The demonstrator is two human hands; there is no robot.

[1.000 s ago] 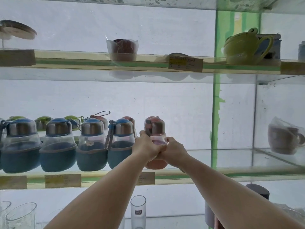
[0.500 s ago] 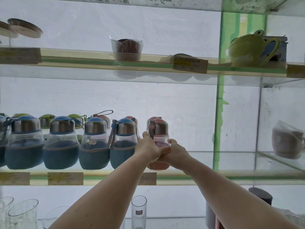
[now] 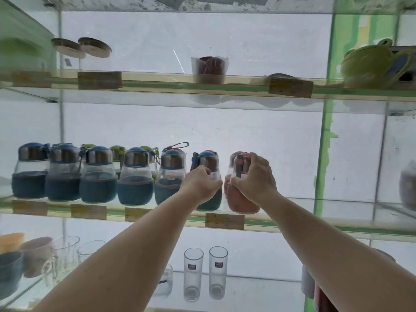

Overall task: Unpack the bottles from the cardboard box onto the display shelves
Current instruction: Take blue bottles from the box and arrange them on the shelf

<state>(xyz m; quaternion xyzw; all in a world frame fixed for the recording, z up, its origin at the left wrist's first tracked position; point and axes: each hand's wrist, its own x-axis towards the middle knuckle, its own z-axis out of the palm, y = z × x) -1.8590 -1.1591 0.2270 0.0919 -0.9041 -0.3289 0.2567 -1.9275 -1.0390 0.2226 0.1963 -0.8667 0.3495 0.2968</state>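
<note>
Visibly six blue bottles (image 3: pixel 98 175), one pink bottle (image 3: pixel 240 199)

Two clear tumblers (image 3: pixel 205 273) stand below; a green teapot (image 3: pixel 373 64) (blurred) sits above.

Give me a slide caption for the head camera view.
Left hand on a blue bottle, right hand on a pink bottle, middle glass shelf.

One head-worn view looks forward and slightly upward, near the glass shelf (image 3: pixel 292 224), which crosses at about eye level. Both forearms reach away from the camera into the middle. The left hand (image 3: pixel 200 185) and right hand (image 3: pixel 254 179) sit near centre, shelves running above and below them.
</note>
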